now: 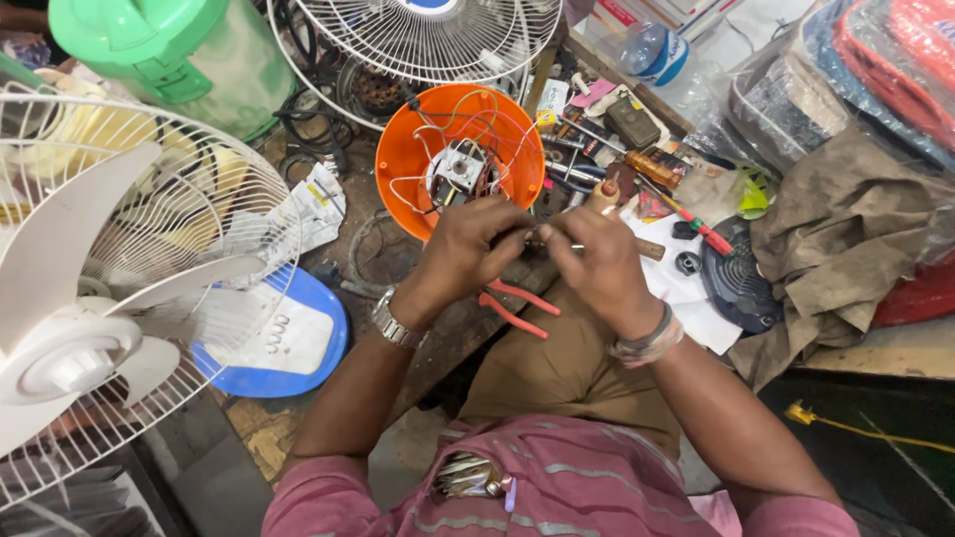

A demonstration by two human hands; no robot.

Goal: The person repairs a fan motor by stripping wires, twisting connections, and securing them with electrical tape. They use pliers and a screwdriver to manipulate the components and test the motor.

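An orange round fan housing (400, 167) lies open on the workbench, with a small metal motor part (460, 169) and thin white wires (468, 124) inside it. My left hand (466, 249) and my right hand (595, 261) meet just below the housing, fingers pinched together on wire ends coming from it. What exactly sits between the fingertips is too small to tell. Red-handled pliers (517, 303) lie under my hands on the bench edge. A metal watch is on my left wrist and a band on my right.
A white fan with a wire guard (109, 298) fills the left side, above a blue and white fan base (288, 343). Another wire guard (428, 35) and a green container (169, 60) stand behind. Tools, a screwdriver (696, 224), a black disc (741, 283) and cloth (846, 239) crowd the right.
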